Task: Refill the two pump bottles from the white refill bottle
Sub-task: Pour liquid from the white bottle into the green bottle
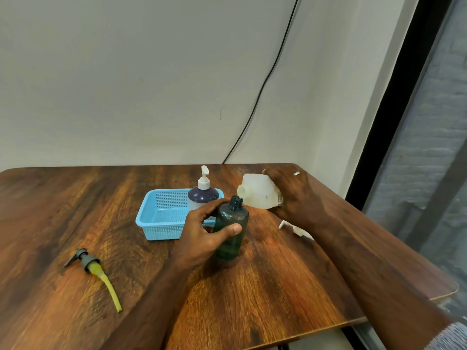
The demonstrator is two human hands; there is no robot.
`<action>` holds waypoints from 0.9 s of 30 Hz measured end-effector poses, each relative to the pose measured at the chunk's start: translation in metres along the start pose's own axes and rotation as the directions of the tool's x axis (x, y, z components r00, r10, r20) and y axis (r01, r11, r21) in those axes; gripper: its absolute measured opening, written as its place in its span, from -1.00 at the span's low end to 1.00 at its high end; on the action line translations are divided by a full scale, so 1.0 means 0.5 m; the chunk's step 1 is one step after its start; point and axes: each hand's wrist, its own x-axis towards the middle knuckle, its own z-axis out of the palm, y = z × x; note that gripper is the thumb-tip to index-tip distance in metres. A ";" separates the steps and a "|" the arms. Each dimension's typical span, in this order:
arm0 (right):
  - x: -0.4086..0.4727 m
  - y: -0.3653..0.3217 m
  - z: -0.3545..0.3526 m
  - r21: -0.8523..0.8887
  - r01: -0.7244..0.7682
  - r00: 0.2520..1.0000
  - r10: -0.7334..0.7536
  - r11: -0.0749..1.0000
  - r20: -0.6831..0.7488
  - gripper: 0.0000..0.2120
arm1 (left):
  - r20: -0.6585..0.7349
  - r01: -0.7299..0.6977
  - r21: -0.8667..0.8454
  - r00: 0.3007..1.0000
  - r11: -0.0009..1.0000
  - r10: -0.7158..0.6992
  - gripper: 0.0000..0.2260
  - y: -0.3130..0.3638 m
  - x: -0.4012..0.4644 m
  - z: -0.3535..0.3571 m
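Note:
A dark green bottle [231, 231] stands upright on the table with its pump off and its neck uncovered. My left hand [204, 232] grips its body. My right hand [294, 195] holds the white refill bottle [257, 194] tipped on its side, its uncapped mouth pointing left just above and beside the green bottle's neck. The second pump bottle [202, 195], dark-topped with a white pump, stands in the blue basket [161, 218].
A grey pump head with a yellow tube [97, 270] lies at the left of the wooden table [265, 286]. A white cap or pump part [294, 228] lies under my right forearm. A black cable [262, 84] runs down the wall. The table edge is close on the right.

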 end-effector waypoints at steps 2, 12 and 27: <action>-0.001 0.002 0.001 -0.001 -0.001 1.000 0.001 1.000 0.002 -0.28 | 0.000 -0.002 0.001 1.000 1.000 0.002 -0.50 0.001 0.000 0.001; 0.000 0.000 -0.001 -0.005 0.004 1.000 -0.004 1.000 0.000 -0.26 | 0.005 -0.002 0.013 1.000 1.000 0.002 -0.57 0.002 0.000 -0.001; 0.000 0.003 -0.003 -0.034 0.030 0.999 -0.030 0.999 -0.012 -0.23 | 0.000 -0.035 0.014 0.999 0.999 0.035 -0.50 -0.007 0.003 -0.001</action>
